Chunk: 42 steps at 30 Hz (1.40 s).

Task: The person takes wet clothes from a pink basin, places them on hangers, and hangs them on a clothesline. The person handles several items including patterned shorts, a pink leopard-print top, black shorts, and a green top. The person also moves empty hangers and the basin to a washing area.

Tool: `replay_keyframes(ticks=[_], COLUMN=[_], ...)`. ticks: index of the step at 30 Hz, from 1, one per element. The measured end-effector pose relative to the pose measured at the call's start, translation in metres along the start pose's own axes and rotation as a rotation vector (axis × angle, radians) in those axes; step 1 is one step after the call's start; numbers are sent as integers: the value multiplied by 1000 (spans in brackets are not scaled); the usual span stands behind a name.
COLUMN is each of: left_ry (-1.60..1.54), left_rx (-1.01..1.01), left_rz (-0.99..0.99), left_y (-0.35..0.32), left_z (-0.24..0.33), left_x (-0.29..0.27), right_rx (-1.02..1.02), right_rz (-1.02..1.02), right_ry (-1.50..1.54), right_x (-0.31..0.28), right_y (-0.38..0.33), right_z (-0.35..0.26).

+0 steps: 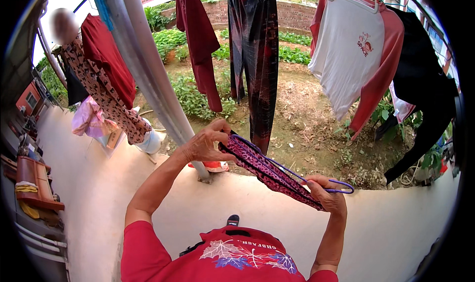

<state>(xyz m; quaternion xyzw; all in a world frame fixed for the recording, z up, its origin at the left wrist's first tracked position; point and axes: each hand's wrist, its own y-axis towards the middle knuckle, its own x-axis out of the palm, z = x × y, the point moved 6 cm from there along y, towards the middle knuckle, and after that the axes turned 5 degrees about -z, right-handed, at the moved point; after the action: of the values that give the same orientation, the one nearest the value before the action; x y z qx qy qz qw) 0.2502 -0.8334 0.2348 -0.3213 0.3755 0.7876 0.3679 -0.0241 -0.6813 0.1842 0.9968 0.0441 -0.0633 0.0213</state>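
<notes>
My left hand (205, 143) grips one end of a purple, leopard-patterned garment (267, 171) that is threaded on a purple wire hanger (336, 187). My right hand (326, 195) holds the other end of the garment together with the hanger's corner. The cloth stretches slantwise between both hands, just in front of a grey metal pole (153, 79). My red shirt (217, 255) fills the lower edge.
Clothes hang overhead on hangers: a dark red garment (200, 40), a dark patterned one (255, 54), a white and pink shirt (354, 49), a black one (425, 84). Another person (106, 91) in patterned clothes stands at left. A low pale wall (396, 217) borders a garden.
</notes>
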Motion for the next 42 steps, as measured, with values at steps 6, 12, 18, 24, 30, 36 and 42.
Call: replay_keyframes(ticks=[6,12,18,24,30,36,42], left_ry=[116,156,-174,-56,153,337,371], left_rx=[177,204,50,19,119,217,171], left_rz=[84,-25,95,-78,-23,125,260], left_y=[17,37,42,52,59,49,12], left_z=[13,27,-3,17,42,64,81], left_x=[-24,5,4,43,65,64,29], right_rx=[8,172,154,82,50,-50,-162], right_rz=[-31,-124,-170,-245,-163,-67,-262], right_ry=[-177,-108,273,331,284,-33,-585], right_x=[19,27,-2,-2,-14,-28,-52], right_y=[17,41,39,26,6,-25,-68], right_z=[-19,-42,-24,-39,-41,-50,-80])
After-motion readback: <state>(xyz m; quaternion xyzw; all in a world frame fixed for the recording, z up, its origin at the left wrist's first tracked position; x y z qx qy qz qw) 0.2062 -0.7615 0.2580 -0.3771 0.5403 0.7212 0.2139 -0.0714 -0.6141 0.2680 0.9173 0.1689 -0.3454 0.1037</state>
